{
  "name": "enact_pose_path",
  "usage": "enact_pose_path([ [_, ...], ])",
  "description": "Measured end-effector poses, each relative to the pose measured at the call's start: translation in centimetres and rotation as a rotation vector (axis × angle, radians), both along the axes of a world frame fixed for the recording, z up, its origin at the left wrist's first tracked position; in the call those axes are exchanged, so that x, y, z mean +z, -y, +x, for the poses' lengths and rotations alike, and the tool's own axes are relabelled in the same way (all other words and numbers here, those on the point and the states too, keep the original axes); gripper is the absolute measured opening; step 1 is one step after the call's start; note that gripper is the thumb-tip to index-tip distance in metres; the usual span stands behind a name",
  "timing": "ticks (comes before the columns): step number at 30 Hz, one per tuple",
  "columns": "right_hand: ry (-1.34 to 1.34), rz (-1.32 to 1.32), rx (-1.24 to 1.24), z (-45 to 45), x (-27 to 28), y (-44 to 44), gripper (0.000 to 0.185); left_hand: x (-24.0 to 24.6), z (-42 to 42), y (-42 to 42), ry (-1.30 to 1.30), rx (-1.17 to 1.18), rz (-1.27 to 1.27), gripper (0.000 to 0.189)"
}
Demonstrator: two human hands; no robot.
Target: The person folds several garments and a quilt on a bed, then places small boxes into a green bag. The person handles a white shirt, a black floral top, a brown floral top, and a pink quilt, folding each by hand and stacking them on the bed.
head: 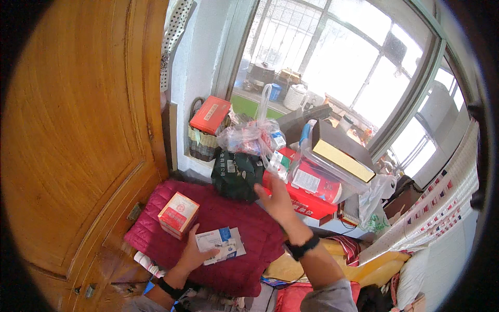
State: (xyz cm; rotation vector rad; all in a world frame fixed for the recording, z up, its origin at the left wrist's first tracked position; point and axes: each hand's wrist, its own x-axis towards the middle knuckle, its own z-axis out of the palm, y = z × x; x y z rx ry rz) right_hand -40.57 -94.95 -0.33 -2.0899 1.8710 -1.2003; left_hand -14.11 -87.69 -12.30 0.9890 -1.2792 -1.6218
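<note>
My left hand [193,251] grips flat white-and-blue boxes [220,245] above a folded maroon quilt [237,273], its thumb across their near left part. Just beyond its fingertips, an orange-and-white carton [178,215] sits on the quilt. My right hand [280,202] is raised with thumb and fingers apart. Its blurred fingertips are close to a small white-and-green box [280,163] by the red carton [302,201]; whether they touch is unclear. Left of this hand stands a dark green bag [237,175]. A clear plastic bag of packages [249,138] rests above it.
A wooden door [85,117] rises on the left. Along the window sill are a wicker basket [200,144] topped by a red book [210,114], a clear plastic bin [335,167] under a dark box [343,148], and a white plastic bag [376,202]. A patterned curtain [432,206] hangs right.
</note>
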Motion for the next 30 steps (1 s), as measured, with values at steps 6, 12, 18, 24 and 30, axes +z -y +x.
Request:
enact_pose_path([
  [6, -0.094, -0.115, -0.221, -2.8, 0.7, 13.9, 0.05, 0.7, 1.4, -0.8, 0.571, 0.097, -0.296, 0.087],
  [12, -0.202, 0.079, -0.307, -3.7, 1.3, 19.6, 0.049, 2.3, 4.3, -3.0, 0.531, 0.102, -0.254, 0.065],
  [18, -0.254, 0.083, -0.279, -4.7, 3.2, 20.6, 0.02, 4.4, 5.2, -3.2, 0.459, 0.277, -0.361, 0.044],
  [24, -0.051, -0.396, -0.223, -1.6, 9.6, 18.3, 0.018, 5.3, 4.1, -2.0, 0.359, 0.255, -0.448, 0.042],
  [30, 0.128, -0.427, 0.015, 1.3, 16.3, 7.5, 0.013, 6.7, 1.8, -2.5, -0.014, 0.222, -0.317, 0.052],
])
